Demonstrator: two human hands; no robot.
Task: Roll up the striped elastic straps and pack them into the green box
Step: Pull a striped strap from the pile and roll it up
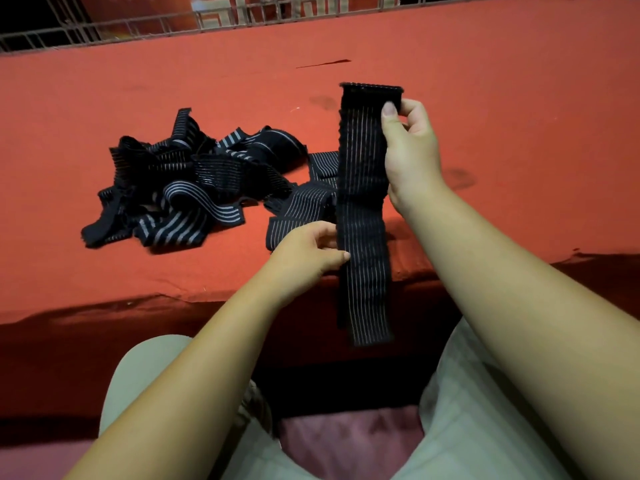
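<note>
A black elastic strap with thin pale stripes (363, 188) hangs upright in front of me, its lower end dangling below the table edge. My right hand (408, 147) pinches its top end between thumb and fingers. My left hand (311, 251) pinches the strap's left edge about halfway down. A tangled pile of several more striped straps (180, 181) lies on the red tablecloth to the left, and another flat strap (301, 206) lies just behind the held one. No green box is in view.
The table is covered by a red cloth (519, 116) whose front edge runs across the middle of the view. A metal wire rack (138, 26) stands along the far side. My knees in light trousers (485, 427) are below.
</note>
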